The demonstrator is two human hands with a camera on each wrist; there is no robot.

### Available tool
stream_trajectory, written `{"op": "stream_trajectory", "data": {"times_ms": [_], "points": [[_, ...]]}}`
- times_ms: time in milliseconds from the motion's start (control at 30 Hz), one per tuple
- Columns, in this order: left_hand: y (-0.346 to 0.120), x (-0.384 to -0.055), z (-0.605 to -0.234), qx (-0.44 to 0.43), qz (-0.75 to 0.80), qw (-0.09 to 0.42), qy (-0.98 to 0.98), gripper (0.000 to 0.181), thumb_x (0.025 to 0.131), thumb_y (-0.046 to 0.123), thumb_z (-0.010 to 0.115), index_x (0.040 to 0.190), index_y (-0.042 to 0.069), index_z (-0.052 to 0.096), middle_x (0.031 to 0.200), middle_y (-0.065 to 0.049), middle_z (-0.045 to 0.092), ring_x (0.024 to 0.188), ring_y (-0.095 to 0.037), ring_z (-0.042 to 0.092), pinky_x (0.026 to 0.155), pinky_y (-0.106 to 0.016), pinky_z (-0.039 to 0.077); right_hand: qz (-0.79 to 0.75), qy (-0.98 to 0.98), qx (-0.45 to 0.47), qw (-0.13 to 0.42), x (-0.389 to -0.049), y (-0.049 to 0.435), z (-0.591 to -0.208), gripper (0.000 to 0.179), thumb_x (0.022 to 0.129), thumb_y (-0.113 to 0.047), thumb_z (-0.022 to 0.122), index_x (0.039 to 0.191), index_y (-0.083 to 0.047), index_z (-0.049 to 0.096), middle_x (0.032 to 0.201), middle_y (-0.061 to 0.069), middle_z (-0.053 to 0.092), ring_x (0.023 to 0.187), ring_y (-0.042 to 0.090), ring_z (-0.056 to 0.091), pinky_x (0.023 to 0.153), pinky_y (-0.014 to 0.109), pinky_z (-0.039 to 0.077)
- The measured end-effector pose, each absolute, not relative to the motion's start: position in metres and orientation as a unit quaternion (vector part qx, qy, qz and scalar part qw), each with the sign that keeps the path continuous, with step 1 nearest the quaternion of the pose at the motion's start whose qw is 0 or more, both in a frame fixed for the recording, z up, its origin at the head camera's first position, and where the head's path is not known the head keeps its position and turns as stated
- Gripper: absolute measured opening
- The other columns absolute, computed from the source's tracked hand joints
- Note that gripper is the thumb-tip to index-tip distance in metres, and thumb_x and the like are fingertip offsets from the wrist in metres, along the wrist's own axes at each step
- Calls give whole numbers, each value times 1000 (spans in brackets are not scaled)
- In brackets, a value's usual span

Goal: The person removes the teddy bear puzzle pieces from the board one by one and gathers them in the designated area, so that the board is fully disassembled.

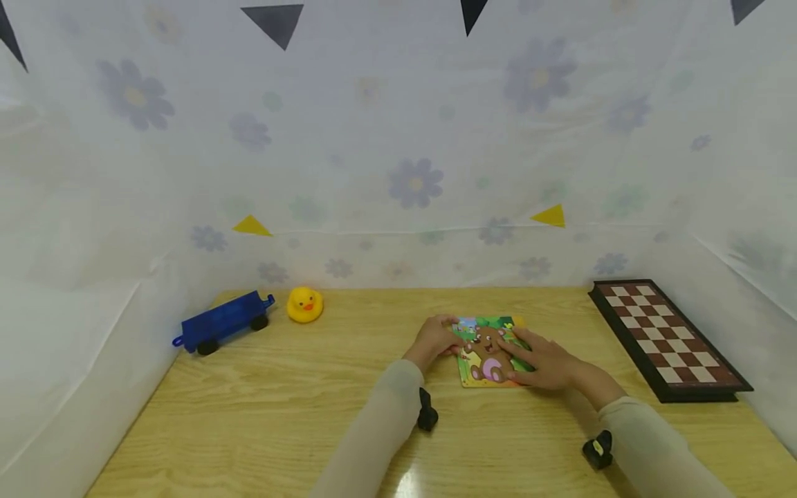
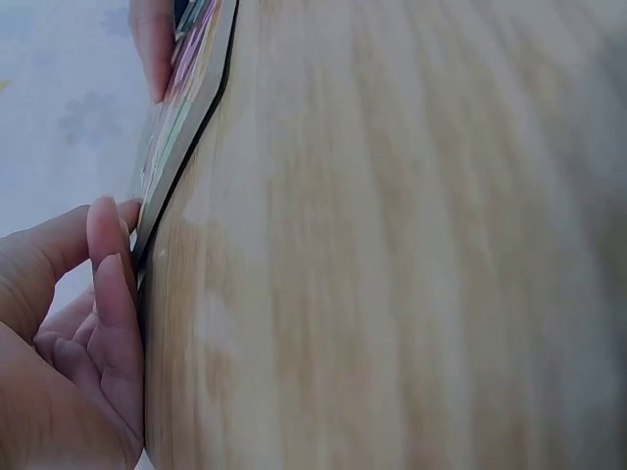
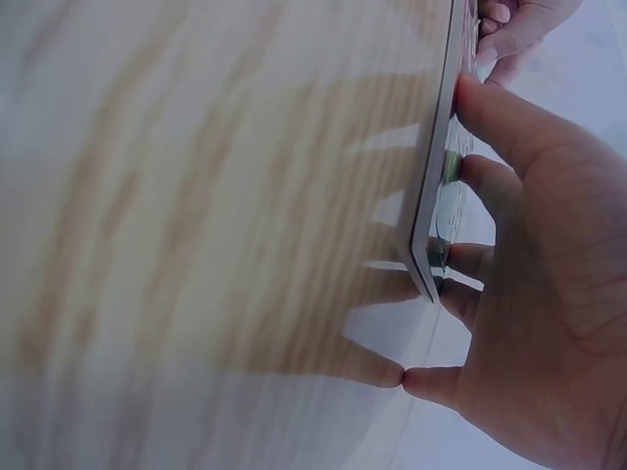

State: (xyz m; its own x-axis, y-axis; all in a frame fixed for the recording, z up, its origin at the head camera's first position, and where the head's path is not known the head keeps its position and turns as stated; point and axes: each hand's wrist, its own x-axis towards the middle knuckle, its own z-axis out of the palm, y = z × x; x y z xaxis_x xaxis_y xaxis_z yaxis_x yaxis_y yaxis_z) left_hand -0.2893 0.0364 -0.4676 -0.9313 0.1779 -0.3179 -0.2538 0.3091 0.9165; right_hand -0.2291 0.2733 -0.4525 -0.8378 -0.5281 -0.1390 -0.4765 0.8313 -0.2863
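**woodgrain_dave:** So both hands were on the bear puzzle [image 1: 488, 351], which lay flat on the bench [image 1: 299, 408] a bit right of centre in the head view. The left hand [image 1: 434, 340] was at the puzzle's left edge, fingers [image 2: 110, 257] curled against the side of the board. The right hand [image 1: 546, 360] lay over the right half, fingers [image 3: 495, 186] spread fairly straight and pressing down on the picture, thumb hooked at the near edge.

**tilly_m:** Was either hand really gripping it?

**woodgrain_dave:** The left looked like a light pinch on the rim; the right was just flat on top, holding nothing. From the wrist views the board is thin and sits almost flush with the wood, so there wasn't much to get under.

**tilly_m:** What would've gone wrong, you reckon?

**woodgrain_dave:** My guess: if the left edge got lifted while the right palm pressed down, the tray could flex and pop pieces loose. Or it'd skate sideways, since that bench top looked glossy near the bottom of the frame. A hard shove right might send it toward the chessboard [image 1: 666, 339] at the right edge.

**tilly_m:** And the duck?

**woodgrain_dave:** The yellow duck [image 1: 304, 304] and blue toy wagon [image 1: 223, 322] were well apart, over at the left. No risk there.
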Motion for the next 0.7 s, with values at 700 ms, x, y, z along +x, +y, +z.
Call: {"op": "stream_trajectory", "data": {"times_ms": [700], "points": [[43,-290,-465,-19,586,159,794,49,74,-7,76,118,8,59,60,-6,62,44,-9,55,40,-18,44,-119,953,-256,111,-231,275,-457,71,94,-54,48,149,-12,32,150,28,18,132,54,22,96,76,21]]}}
